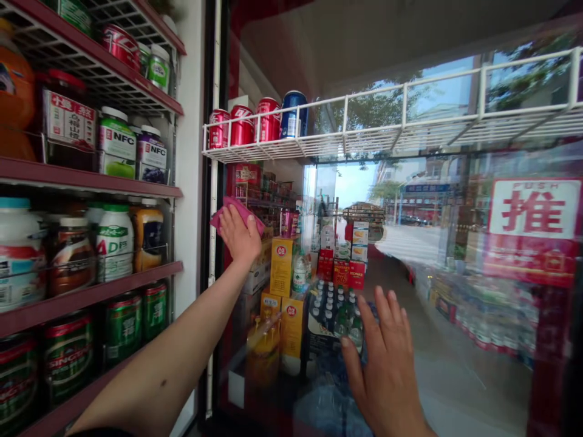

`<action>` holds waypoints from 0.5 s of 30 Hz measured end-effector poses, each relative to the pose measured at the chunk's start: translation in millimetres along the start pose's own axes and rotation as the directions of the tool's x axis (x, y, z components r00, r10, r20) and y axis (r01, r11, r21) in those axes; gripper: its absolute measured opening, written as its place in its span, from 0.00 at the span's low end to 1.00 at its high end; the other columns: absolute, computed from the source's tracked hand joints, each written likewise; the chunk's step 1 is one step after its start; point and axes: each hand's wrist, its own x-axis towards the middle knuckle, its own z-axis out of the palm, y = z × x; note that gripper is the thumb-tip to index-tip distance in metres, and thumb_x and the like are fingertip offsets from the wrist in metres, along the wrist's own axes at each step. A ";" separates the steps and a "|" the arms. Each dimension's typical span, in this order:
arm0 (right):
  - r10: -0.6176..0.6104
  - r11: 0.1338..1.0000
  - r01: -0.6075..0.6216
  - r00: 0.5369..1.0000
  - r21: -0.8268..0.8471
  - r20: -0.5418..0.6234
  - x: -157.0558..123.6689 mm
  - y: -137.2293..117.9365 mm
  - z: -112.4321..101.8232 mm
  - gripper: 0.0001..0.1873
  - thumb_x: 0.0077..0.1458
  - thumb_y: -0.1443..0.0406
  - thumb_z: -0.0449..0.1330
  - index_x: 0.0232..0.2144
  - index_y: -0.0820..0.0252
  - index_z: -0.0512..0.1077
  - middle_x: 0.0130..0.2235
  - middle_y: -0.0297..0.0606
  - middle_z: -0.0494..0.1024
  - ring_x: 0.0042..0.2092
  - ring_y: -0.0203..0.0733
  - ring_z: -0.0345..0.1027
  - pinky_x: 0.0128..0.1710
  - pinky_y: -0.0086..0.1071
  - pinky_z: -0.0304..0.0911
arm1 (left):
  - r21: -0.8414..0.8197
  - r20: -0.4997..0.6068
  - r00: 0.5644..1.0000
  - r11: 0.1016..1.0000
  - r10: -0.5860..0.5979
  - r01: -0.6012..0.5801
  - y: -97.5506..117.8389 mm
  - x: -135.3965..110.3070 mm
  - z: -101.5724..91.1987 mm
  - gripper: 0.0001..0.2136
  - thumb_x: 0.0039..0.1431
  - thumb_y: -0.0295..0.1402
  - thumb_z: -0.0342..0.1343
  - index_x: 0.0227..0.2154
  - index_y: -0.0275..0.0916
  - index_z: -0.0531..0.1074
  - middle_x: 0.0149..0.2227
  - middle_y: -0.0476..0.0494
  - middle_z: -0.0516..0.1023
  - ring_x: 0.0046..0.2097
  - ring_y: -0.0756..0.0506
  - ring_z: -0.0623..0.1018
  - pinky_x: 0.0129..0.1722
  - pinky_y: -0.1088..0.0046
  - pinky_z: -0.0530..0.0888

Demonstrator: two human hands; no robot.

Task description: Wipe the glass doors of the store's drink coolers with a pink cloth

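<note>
My left hand [240, 233] presses a folded pink cloth [218, 220] against the left side of a glass door [282, 206], close to its frame. Its fingers lie over the cloth, and the left arm reaches up from the bottom of the view. My right hand [385, 358] is lower and to the right, fingers spread in front of the glass and holding nothing. Whether its palm touches the pane I cannot tell.
A white wire rack [392, 130] crosses the door above my hands, bearing red cans [243, 125] and a blue can [294, 115]. Shelves [91, 176] of bottles and cans stand at left. A red-and-white push sign [532, 209] is on the right. Cartons and bottles show in the glass.
</note>
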 end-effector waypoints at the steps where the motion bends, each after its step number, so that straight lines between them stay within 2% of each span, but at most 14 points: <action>1: 0.001 1.000 -0.001 1.000 0.001 -0.007 -0.5 0.7 0.2 0.32 0.73 0.60 0.56 0.74 0.61 0.59 0.80 0.56 0.54 0.81 0.67 0.43 0.73 0.75 0.53 | -0.002 0.000 1.000 1.000 0.006 -0.006 8.2 3.1 1.4 0.39 0.75 0.53 0.38 0.79 0.34 0.47 0.82 0.28 0.48 0.83 0.31 0.47 0.80 0.39 0.48; 6: 0.013 1.000 -0.013 1.000 0.007 -0.018 -7.9 7.8 1.7 0.32 0.73 0.60 0.57 0.73 0.63 0.60 0.79 0.58 0.55 0.81 0.68 0.44 0.73 0.76 0.53 | 0.001 0.021 0.995 0.995 0.099 -0.099 46.6 -1.2 4.1 0.38 0.75 0.52 0.38 0.79 0.32 0.48 0.82 0.28 0.47 0.83 0.31 0.47 0.80 0.40 0.47; 11: 0.049 0.999 -0.048 0.999 0.023 -0.015 -15.3 14.7 4.0 0.33 0.72 0.59 0.57 0.74 0.62 0.59 0.79 0.57 0.54 0.81 0.68 0.44 0.73 0.76 0.54 | 0.000 0.084 0.959 0.963 0.270 -0.271 93.3 -28.5 8.0 0.37 0.75 0.51 0.39 0.79 0.36 0.47 0.82 0.32 0.45 0.83 0.33 0.45 0.80 0.41 0.46; 14: 0.057 0.998 -0.057 0.998 0.011 -0.019 -16.0 18.9 3.1 0.33 0.72 0.59 0.57 0.73 0.63 0.60 0.79 0.58 0.55 0.81 0.69 0.44 0.73 0.76 0.54 | -0.018 0.152 0.891 0.903 0.427 -0.430 135.3 -62.6 12.6 0.37 0.75 0.52 0.42 0.79 0.40 0.49 0.83 0.39 0.45 0.83 0.36 0.44 0.81 0.46 0.45; 15: 0.055 0.998 -0.055 0.998 0.005 -0.022 -16.0 20.4 2.0 0.32 0.72 0.59 0.57 0.73 0.64 0.61 0.79 0.59 0.55 0.81 0.70 0.45 0.73 0.76 0.55 | -0.017 0.197 0.833 0.851 0.517 -0.525 150.5 -77.3 13.9 0.37 0.75 0.52 0.43 0.79 0.40 0.48 0.83 0.37 0.45 0.83 0.34 0.44 0.81 0.44 0.45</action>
